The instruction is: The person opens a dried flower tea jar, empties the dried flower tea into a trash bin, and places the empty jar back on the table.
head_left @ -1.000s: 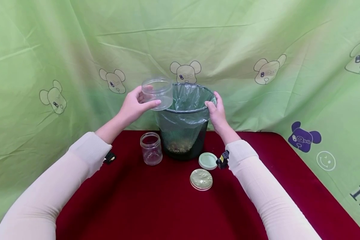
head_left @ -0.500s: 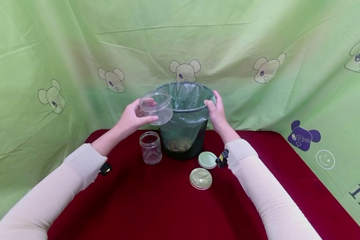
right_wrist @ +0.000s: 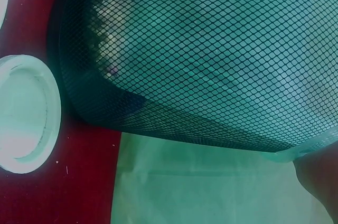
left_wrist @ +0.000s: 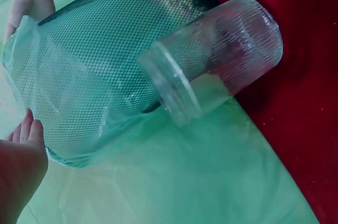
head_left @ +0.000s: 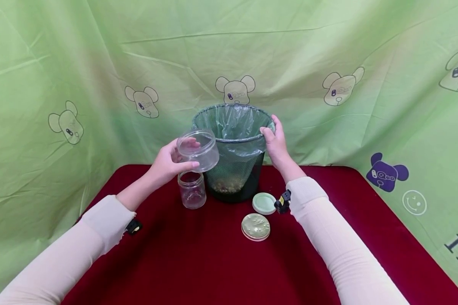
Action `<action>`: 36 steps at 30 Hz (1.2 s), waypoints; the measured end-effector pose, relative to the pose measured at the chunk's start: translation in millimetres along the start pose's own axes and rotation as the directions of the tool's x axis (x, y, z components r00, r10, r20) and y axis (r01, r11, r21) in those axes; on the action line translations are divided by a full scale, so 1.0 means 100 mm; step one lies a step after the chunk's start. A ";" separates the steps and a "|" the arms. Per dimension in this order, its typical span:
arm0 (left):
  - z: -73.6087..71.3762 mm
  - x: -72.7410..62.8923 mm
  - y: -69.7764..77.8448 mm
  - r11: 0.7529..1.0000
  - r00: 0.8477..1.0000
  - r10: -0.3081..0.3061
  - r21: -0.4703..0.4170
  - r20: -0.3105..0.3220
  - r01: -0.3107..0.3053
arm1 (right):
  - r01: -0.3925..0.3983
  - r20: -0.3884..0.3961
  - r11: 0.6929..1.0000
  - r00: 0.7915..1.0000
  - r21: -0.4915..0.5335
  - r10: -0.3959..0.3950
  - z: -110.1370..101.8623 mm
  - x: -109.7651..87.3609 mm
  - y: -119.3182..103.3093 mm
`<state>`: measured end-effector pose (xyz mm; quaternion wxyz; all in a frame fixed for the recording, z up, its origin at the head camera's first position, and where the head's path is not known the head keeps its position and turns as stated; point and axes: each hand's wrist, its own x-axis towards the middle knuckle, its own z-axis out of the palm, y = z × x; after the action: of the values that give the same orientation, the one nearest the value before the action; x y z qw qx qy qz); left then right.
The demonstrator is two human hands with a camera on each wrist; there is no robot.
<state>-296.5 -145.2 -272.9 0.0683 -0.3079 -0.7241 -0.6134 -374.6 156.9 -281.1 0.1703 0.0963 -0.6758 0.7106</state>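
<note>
My left hand [head_left: 167,163] grips a wide, clear jar [head_left: 204,154], thumb on its near side, in front of the bin's left rim. The jar looks empty and tilts a little. Below it a taller clear jar [head_left: 193,195] stands upright on the table, its mouth partly behind the held jar. My right hand [head_left: 276,142] holds the right rim of a black mesh waste bin [head_left: 257,173], thumb inside over the liner. A thin translucent bag [head_left: 233,120] lines the bin and folds over its rim. Small pale bits [right_wrist: 113,34] lie at the bottom, seen through the mesh.
On the red-covered table [head_left: 198,262], a pale green lid [head_left: 264,203] lies right of the bin's base. A gold-coloured lid [head_left: 255,226] lies nearer to me. A green printed curtain [head_left: 290,55] hangs behind and at both sides. Tiny crumbs dot the cloth.
My left hand has brought the wide jar down from the bin's rim, to just above the taller jar. The right hand stays on the rim, and the bin and lids have not moved.
</note>
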 end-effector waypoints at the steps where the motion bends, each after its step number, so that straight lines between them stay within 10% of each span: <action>1: 0.01 -0.01 -0.01 1.000 1.000 -0.005 0.000 0.004 0.005 | 0.000 0.001 1.000 1.000 0.000 0.000 0.00 0.00 0.00; 36: 0.43 -0.57 -0.81 0.955 0.958 -0.240 0.217 0.159 0.203 | 0.000 0.001 1.000 1.000 -0.022 0.000 0.00 -0.01 -0.02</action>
<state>-281.8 -130.8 -378.3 -0.0377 -0.2714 -0.8149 -0.5108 -372.9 156.9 -280.0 0.1711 0.0950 -0.6835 0.7032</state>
